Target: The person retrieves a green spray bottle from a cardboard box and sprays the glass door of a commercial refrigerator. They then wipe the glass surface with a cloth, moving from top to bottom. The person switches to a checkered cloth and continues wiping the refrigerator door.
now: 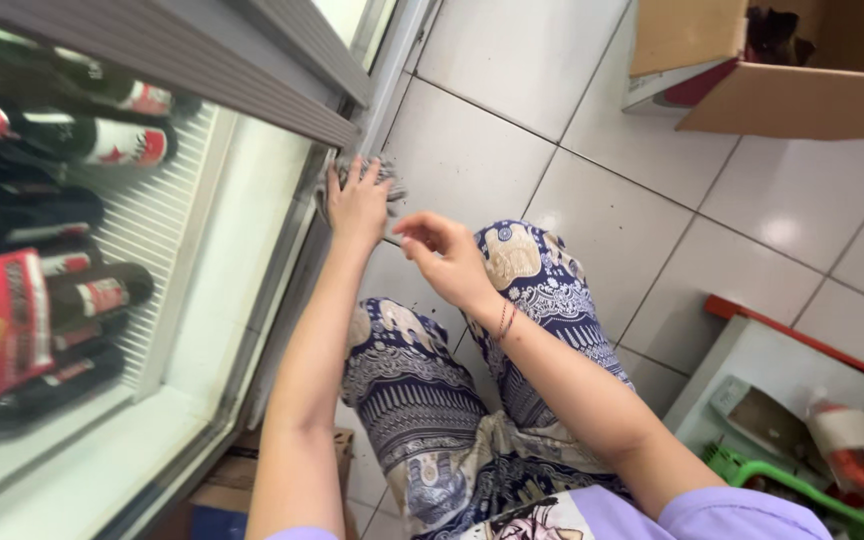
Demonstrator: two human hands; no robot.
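My left hand [357,205] presses a grey cloth [388,182] against the bottom corner of a glass fridge door frame [292,250]. My right hand [444,255] hovers just beside it, fingers loosely curled and holding nothing; bracelets circle its wrist. Below both arms are my legs in blue-and-white patterned trousers [422,400]. Behind the glass lie dark bottles [72,140] with red-and-white labels on white wire shelves.
White floor tiles [592,210] stretch to the right. An open cardboard box [782,95] stands at the top right. A white-and-red container [802,370] with packets and a green basket [802,495] sits at the lower right. Another cardboard box [227,475] lies beside my left leg.
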